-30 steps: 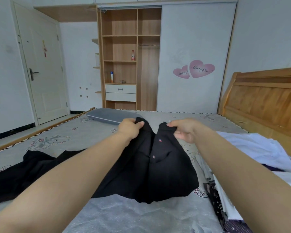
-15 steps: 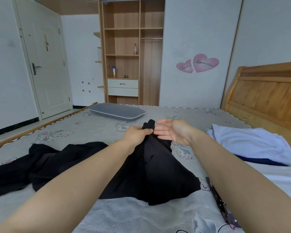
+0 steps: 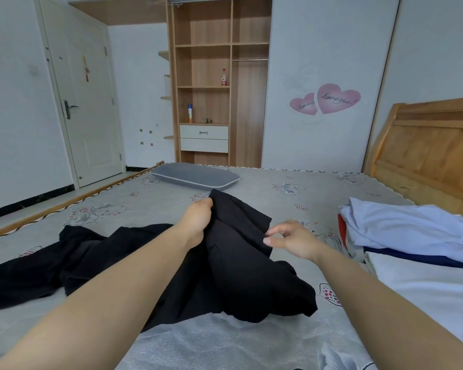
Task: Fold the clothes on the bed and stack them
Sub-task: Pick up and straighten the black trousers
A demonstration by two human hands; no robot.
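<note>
- L hand [image 3: 198, 222] fingers grasping black garment [image 3: 241, 263] top edge, mid-fold on bed [image 3: 251, 343].
- R hand [image 3: 292, 240] fingers loose, holding nothing.
- Next, prob: R regrips the edge near it, then fold over.

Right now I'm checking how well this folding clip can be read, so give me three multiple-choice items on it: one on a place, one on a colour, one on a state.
1. Where does the grey pillow lie?
A. On the far side of the bed, beyond the hands
B. On the floor by the door
C. On the clothes pile

2. What colour is the garment being handled?
A. White
B. Black
C. Red

3. What is the left hand doing?
A. Resting flat on the mattress
B. Gripping the garment's upper edge
C. Holding the pillow

Answers:
1 A, it sits on the mattress past the hands.
2 B, the cloth is black throughout.
3 B, its fingers curl round the cloth, while the right hand hovers at the cloth's edge.
</note>
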